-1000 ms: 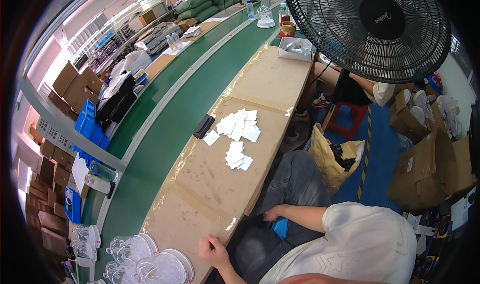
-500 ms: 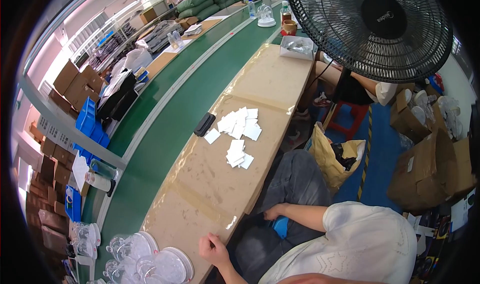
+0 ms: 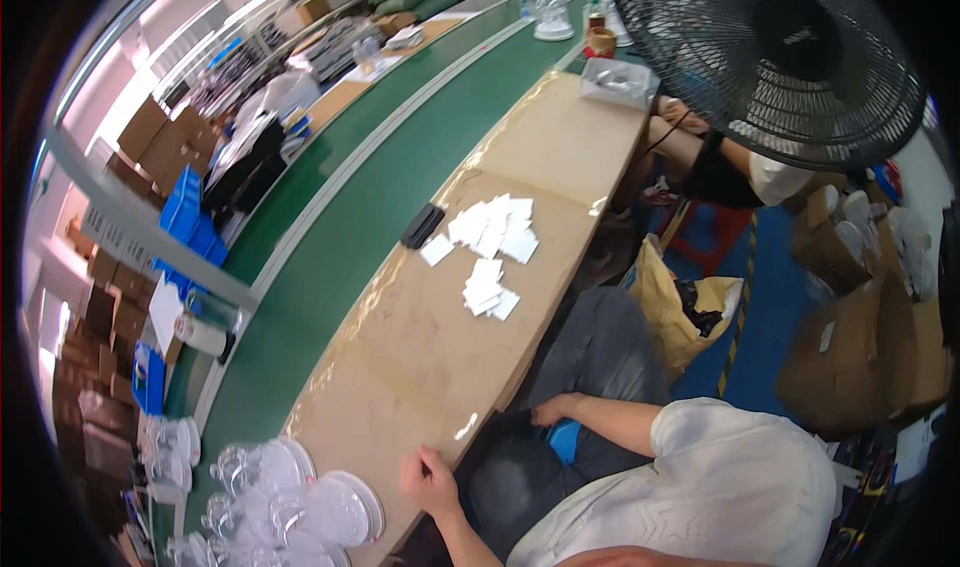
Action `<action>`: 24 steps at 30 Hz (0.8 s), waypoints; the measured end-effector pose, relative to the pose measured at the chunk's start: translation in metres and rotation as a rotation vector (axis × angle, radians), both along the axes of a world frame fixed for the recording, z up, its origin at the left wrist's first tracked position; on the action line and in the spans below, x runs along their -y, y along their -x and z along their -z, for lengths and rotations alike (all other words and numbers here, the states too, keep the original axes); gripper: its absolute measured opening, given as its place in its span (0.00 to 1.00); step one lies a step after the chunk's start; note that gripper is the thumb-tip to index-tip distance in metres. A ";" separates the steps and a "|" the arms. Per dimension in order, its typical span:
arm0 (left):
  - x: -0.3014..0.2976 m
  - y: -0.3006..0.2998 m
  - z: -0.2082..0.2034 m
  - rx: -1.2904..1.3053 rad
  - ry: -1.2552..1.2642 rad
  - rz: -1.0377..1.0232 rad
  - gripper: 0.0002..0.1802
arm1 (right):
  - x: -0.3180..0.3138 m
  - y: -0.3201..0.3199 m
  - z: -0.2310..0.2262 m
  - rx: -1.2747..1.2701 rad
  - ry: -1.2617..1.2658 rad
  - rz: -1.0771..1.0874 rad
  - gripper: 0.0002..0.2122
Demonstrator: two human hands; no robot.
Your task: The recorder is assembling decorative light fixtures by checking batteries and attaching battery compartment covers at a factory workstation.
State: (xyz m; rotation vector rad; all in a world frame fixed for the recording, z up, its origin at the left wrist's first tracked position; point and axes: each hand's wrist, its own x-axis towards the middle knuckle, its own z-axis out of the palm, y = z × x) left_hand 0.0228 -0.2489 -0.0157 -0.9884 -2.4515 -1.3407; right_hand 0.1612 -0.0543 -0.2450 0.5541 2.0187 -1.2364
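My left hand (image 3: 430, 480) is curled into a loose fist at the near edge of the tan-covered table, with nothing visible in it. In my lap rests my right hand (image 3: 555, 409), beside a blue object (image 3: 565, 441) whose kind I cannot make out; its fingers are mostly hidden. On the table lies a loose pile of white square cards (image 3: 492, 229), and a smaller cluster of white cards (image 3: 485, 289) sits closer to me. A black oblong block (image 3: 423, 226) stands by the table's far edge. Clear plastic domes on round white bases (image 3: 345, 507) crowd the lower left.
A green conveyor belt (image 3: 330, 222) runs along the table's far side. A black fan (image 3: 780, 57) looms at upper right, near another seated person (image 3: 690, 152). To my right are a yellow bag (image 3: 690, 312) and cardboard boxes (image 3: 850, 352). A white bin (image 3: 615, 83) tops the table's end.
The whole view has shifted slightly, moving the table and fan a little to the right in the picture. My hands keep almost the same poses. The seated person's hand now shows near the knees.
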 end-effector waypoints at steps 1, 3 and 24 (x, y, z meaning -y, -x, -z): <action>0.001 0.001 0.003 -0.044 0.012 -0.010 0.13 | -0.001 -0.001 0.003 -0.029 -0.018 -0.029 0.18; 0.001 0.006 0.008 -0.048 0.060 -0.006 0.11 | -0.002 -0.001 0.019 -0.055 0.044 0.050 0.21; 0.049 -0.039 -0.010 0.173 -0.161 -0.037 0.13 | -0.006 -0.019 -0.003 -0.146 0.130 0.144 0.16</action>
